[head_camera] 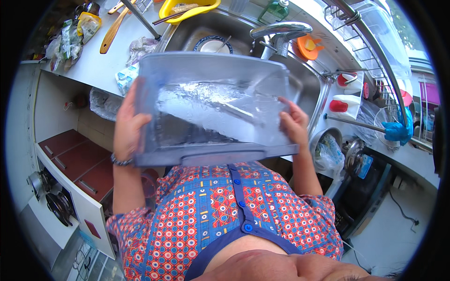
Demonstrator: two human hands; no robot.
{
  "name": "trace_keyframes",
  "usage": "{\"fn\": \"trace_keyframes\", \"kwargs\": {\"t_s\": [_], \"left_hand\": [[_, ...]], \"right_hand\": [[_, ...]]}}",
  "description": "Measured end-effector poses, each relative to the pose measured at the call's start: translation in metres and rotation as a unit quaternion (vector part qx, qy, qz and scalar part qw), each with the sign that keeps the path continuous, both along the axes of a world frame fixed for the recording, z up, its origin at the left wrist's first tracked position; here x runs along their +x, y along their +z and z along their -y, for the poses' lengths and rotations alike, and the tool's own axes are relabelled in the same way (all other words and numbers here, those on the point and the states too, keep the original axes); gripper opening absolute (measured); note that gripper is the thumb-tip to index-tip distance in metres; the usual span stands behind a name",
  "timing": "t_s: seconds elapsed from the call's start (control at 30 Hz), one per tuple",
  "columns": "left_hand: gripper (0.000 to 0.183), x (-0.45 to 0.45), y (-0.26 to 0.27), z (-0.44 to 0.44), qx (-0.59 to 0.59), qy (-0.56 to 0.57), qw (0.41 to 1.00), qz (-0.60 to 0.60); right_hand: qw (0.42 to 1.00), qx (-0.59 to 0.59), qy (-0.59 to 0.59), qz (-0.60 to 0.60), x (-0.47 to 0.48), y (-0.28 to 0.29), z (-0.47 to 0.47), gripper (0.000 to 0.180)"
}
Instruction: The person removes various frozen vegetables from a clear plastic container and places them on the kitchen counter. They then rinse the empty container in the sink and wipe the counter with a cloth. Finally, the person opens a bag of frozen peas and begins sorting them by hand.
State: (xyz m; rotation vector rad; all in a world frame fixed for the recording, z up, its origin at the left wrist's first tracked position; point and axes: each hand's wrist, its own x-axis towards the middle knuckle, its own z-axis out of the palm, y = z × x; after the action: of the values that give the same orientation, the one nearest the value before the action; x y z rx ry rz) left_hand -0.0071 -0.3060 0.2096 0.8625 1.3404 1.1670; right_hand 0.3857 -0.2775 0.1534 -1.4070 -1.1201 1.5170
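Note:
A clear plastic drawer bin (211,116) with a grey front edge is held up before my body, over the near rim of the sink. My left hand (130,121) grips its left side, thumb on the near face. On its right side, my right hand (295,119) holds the wall with the fingers partly behind it. The bin looks wet and shiny, and motion blurs it slightly. Behind it lies the double steel sink (239,33), partly hidden, with a bowl and spoon (212,45) in the left basin. A chrome faucet (281,31) stands between the basins.
A yellow basin (190,10) with chopsticks sits at the sink's far left. Wooden spatulas (114,33) and a cloth (140,49) lie on the left counter. To the right are a metal rack (379,52), a pot with a plastic bag (328,147) and a green soap bottle (274,12) farther back.

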Motion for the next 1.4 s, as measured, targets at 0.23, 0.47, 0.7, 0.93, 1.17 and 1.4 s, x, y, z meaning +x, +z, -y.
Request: {"fn": "trace_keyframes", "kwargs": {"t_s": [0.23, 0.47, 0.7, 0.93, 1.17, 1.4], "left_hand": [[0.088, -0.047, 0.029, -0.049, 0.046, -0.041, 0.998, -0.033], [0.089, -0.033, -0.018, -0.051, 0.029, -0.140, 0.989, -0.035], [0.086, -0.049, -0.038, -0.135, 0.026, -0.181, 0.983, 0.014], [0.081, -0.017, -0.060, -0.132, -0.058, -0.301, 0.951, 0.049], [0.084, 0.022, -0.102, -0.122, -0.093, -0.202, 0.959, 0.174], [0.086, 0.083, -0.129, -0.092, -0.285, -0.265, 0.864, 0.319]], "right_hand": [[0.998, 0.021, -0.061, 0.008, -0.058, -0.007, -0.008, 0.041], [0.994, -0.051, -0.092, -0.005, -0.017, 0.004, 0.039, 0.041], [0.987, -0.014, -0.159, -0.017, -0.038, 0.001, 0.005, 0.038], [0.975, -0.051, -0.217, -0.013, -0.024, 0.049, 0.036, 0.043], [0.960, -0.060, -0.214, 0.172, -0.011, 0.110, -0.010, 0.067], [0.930, -0.165, -0.090, 0.317, -0.003, 0.191, -0.060, 0.058]]}}
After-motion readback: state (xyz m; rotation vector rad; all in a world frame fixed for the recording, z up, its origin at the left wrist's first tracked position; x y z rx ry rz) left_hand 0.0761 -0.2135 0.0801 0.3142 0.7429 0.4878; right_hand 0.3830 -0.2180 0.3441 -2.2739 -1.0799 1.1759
